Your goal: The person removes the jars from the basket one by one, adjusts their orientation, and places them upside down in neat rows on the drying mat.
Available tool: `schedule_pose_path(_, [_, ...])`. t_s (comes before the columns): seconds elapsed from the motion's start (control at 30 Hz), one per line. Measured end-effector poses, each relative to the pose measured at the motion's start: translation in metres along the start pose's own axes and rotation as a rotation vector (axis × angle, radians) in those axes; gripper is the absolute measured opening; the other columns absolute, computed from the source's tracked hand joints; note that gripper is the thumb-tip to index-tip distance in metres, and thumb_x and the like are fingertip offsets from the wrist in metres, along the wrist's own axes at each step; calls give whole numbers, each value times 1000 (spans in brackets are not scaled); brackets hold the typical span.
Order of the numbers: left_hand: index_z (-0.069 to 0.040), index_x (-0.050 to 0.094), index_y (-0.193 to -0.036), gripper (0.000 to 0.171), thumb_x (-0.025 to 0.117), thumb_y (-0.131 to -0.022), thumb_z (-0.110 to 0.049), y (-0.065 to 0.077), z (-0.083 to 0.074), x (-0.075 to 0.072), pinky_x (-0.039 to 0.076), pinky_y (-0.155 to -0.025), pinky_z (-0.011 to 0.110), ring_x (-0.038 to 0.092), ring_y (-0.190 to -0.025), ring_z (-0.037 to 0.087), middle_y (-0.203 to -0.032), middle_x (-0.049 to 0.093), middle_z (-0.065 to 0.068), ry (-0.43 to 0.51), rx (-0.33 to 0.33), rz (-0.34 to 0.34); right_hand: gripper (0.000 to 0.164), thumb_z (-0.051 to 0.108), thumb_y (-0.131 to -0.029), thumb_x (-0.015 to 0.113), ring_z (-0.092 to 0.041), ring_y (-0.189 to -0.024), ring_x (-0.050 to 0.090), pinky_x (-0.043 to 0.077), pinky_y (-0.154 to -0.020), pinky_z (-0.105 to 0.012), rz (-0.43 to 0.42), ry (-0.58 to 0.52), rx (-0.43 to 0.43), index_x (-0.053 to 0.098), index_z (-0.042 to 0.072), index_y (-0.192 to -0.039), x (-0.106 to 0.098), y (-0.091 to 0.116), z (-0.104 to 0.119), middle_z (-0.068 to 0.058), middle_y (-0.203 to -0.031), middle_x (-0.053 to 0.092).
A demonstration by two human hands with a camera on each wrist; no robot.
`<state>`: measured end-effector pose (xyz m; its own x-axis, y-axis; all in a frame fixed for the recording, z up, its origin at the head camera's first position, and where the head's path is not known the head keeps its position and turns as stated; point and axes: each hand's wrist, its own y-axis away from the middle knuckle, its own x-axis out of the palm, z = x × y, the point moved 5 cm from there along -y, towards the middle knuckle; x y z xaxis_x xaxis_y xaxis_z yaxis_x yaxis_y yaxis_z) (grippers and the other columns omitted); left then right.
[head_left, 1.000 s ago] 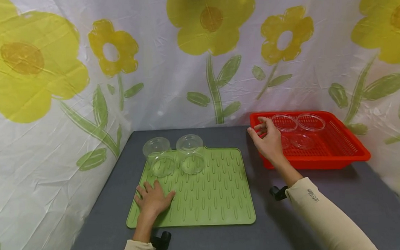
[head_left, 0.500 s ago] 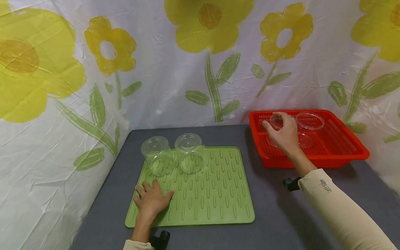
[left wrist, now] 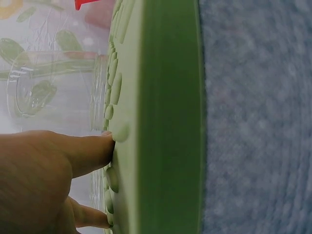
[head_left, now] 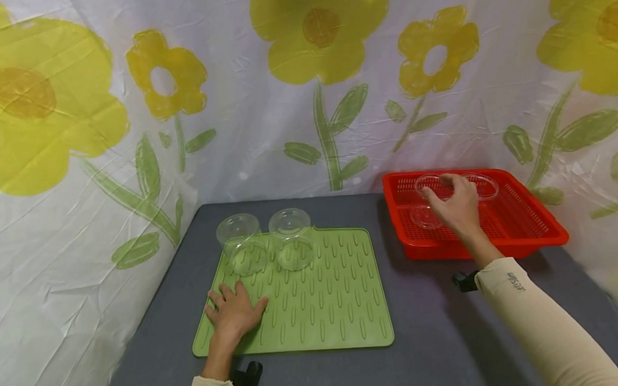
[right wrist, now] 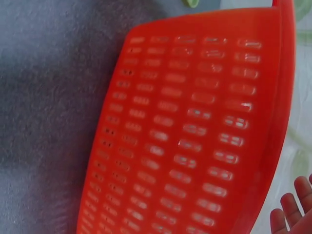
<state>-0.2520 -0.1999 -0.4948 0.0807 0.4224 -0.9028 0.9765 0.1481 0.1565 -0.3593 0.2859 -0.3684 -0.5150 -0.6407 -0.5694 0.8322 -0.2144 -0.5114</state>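
My left hand point(head_left: 235, 313) rests with spread fingers on the green ribbed mat point(head_left: 342, 316), its thumb and fingertips touching the surface in the left wrist view. Two clear plastic cups point(head_left: 292, 240) stand side by side at the mat's back left, beyond that hand. My right hand point(head_left: 459, 205) is over the red slotted basket point(head_left: 506, 248), thumb and fingers apart, beside two more clear cups. Of these, the left cup point(head_left: 424, 217) shows its rim and base, while the right cup point(head_left: 492, 186) is partly hidden behind the hand. In the right wrist view the fingers point(right wrist: 291, 209) extend past the basket rim.
The grey table point(head_left: 345, 377) lies under the mat and basket, with a strip of it between them. A flower-printed curtain point(head_left: 243, 132) closes off the back and sides. Black wrist mounts point(head_left: 464, 281) hang by both wrists.
My right hand has moved right from the basket's left rim, passing the left cup to a place in front of the right one. The left hand stays on the mat.
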Motion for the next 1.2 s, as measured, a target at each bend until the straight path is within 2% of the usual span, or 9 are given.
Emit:
schedule_pose_path(0.27, [12, 23, -155, 87, 58, -101, -46, 1, 0, -2, 7, -111, 84, -4, -143, 71, -156, 5, 50, 2, -4, 1, 62, 36, -93, 71, -46, -118, 46, 33, -102, -60, 10, 66, 11, 56, -7, -134, -2, -5, -7, -31, -131, 59])
schedule_pose_path(0.4, [13, 23, -155, 87, 58, -101, -45, 2, 0, -2, 7, -112, 83, -4, -144, 71, -156, 4, 49, 5, -3, 2, 66, 40, -93, 69, -47, -122, 42, 30, -104, -63, 47, 91, 47, 53, -7, -138, -1, -7, -12, -31, -134, 55])
schedule_pose_path(0.6, [15, 24, -154, 85, 60, -101, -41, 5, -2, -4, 7, -111, 83, -3, -143, 72, -155, 6, 51, 32, 15, -22, 72, 44, -93, 69, -50, -123, 40, 26, -103, -65, 97, 137, 54, 50, -8, -139, 3, -11, -16, -33, -135, 52])
schedule_pose_path(0.9, [14, 24, -154, 85, 60, -101, -42, 6, -3, -5, 8, -112, 83, -1, -143, 71, -155, 8, 51, 28, 16, -30, 91, 56, -90, 67, -54, -128, 30, 21, -104, -74, 259, 251, 81, 37, -9, -147, 4, -22, -24, -37, -143, 41])
schedule_pose_path(1.2, [13, 24, -155, 86, 60, -101, -43, 5, -3, -1, 8, -112, 83, -2, -144, 71, -155, 7, 50, 15, -3, -12, 100, 62, -89, 66, -60, -131, 26, 18, -105, -78, 354, 296, 107, 32, -11, -149, 3, -32, -33, -42, -145, 34])
